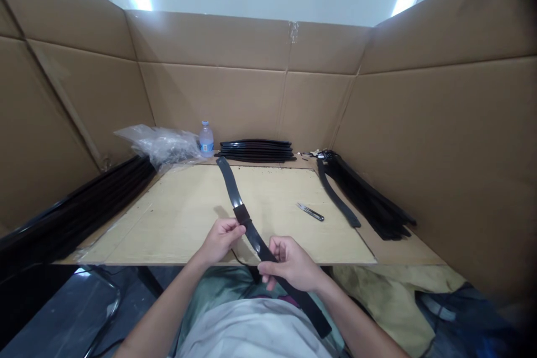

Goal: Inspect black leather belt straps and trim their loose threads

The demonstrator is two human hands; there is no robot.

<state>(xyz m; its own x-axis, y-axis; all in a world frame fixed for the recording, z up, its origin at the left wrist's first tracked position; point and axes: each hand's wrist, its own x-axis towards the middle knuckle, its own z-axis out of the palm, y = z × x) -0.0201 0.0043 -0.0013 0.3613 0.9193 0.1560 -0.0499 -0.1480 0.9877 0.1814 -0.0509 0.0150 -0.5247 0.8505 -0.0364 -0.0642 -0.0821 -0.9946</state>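
Observation:
A long, slightly curved black strip (254, 236) with a dark band around its middle runs slantwise across the table's front edge. My left hand (224, 239) pinches the strip's edge just below that band. Farther down its length, my right hand (289, 265) grips the strip between thumb and fingers. The far end of the strip reaches over the tabletop, and its near end hangs over my lap. To the right of the strip lies a small pair of thread snips (310, 211). A single black strip (338, 196) rests on the table's right side.
Black strips are piled at the left (104, 196), the back (257, 150) and the right (369, 196). A water bottle (206, 140) stands beside crumpled clear plastic (168, 145). Cardboard walls (218, 89) enclose the pale tabletop (168, 212) on three sides.

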